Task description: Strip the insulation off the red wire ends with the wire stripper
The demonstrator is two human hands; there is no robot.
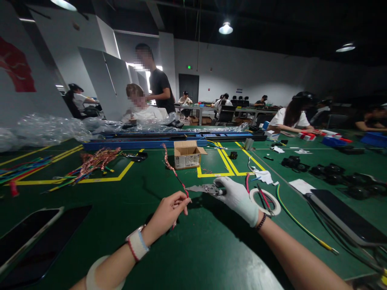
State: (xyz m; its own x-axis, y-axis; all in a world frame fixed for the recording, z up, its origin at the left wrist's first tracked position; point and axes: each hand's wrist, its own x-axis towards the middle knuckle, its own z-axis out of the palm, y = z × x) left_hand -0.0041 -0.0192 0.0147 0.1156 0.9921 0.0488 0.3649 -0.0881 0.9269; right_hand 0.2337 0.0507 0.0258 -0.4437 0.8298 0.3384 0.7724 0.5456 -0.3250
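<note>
My bare left hand (167, 211) is closed, pinching a red wire (185, 192) between thumb and fingers. Frayed bare copper strands (169, 163) extend from the wire's upper end, away from me. My right hand (240, 197) wears a white glove and grips flat metal wire strippers (203, 188). Their tip points left and reaches the red wire just above my left fingertips; whether the jaws touch it I cannot tell. The tool's handles are mostly hidden inside the glove. Beyond the wire stands a small open cardboard box (187, 161).
Copper-ended wires (98, 163) lie in a heap at left. Right of my gloved hand are a white tape roll (276, 207), a yellow-green cable (298, 221) and a black phone-like device (347, 215). A blue rail (136, 143) crosses the table's back. Several people sit or stand beyond.
</note>
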